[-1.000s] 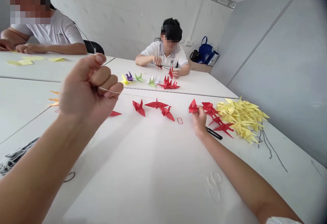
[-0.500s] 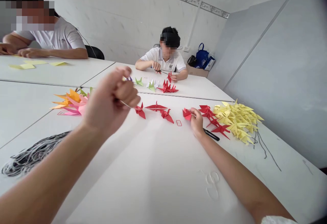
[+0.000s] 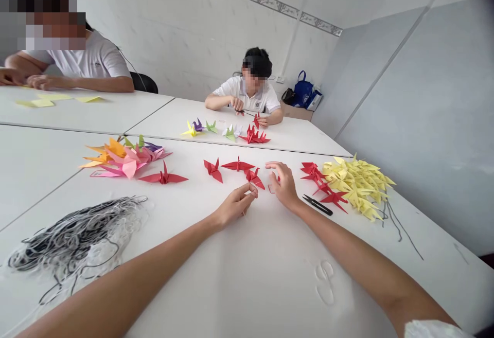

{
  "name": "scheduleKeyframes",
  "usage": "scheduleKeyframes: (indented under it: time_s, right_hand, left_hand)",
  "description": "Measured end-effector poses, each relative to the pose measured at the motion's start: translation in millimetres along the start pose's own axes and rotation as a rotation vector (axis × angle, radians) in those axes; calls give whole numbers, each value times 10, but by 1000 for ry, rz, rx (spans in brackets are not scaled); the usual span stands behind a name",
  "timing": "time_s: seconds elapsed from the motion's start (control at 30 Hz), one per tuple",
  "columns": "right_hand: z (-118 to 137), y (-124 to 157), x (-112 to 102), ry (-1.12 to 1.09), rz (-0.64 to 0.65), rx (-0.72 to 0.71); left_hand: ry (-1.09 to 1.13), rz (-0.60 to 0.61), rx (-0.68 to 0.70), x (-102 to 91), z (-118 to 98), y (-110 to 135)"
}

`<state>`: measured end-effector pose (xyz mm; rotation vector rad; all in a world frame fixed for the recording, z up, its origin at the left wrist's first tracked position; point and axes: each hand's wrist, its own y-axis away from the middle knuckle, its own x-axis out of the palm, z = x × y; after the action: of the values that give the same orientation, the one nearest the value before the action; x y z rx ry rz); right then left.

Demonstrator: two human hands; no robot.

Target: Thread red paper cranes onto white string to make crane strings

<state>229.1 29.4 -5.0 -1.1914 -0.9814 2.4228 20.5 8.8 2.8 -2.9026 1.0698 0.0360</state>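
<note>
My left hand is pinched shut low over the table, with a short bit of thin light string showing beneath its fingers. Just beyond its fingertips lies a red paper crane. My right hand is curved with thumb and fingers apart, near a small red-outlined clip. A sliver of red shows between its thumb and fingers; the rest is hidden. More red cranes lie farther left: one folded crane, a second crane and a wide-winged crane.
Black thread snips lie right of my right hand, beside red cranes and a yellow crane pile. Tangled black-and-white string and colourful cranes are at left. Two people sit across the tables.
My left hand has come down and right from its raised position, uncovering the left red crane and colourful pile. My right hand has shifted slightly left, and its fingers have opened from the red crane.
</note>
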Motion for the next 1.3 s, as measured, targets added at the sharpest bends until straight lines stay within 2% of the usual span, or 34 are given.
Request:
scheduleKeyframes:
  time_s: [0.17,0.27,0.37,0.47,0.6,0.7,0.83,0.93,1.1,1.3]
  right_hand:
    - [129,-573,269,52,287,-79]
    - [193,-819,475,63,398,-87]
    - [202,-931,597,49,434,-53]
    - [171,-948,556,-2,348,-6]
    - [202,-774,305,-139,137,51]
    - [320,-442,110,-262,55,50]
    - [463,89,-34,-344,-23,48]
    - [456,352,-53,-354,-86,46]
    - [327,490,8,-377,-171,57]
    - [328,487,9,-377,-153,65]
  left_hand:
    - [0,-24,-7,-12,-3,3]
    - [-5,-56,3,-12,10,9]
    - [-13,-106,24,-25,25,8]
    - [-24,-165,45,-50,47,-9]
    - [-68,-222,75,-61,58,-22]
    - [-129,-221,117,-19,27,11]
    - [-219,-167,174,77,-32,91]
    - [-332,-95,227,118,-55,128]
    - [-489,6,270,107,-50,130]
    - [-512,-27,263,122,-11,115]
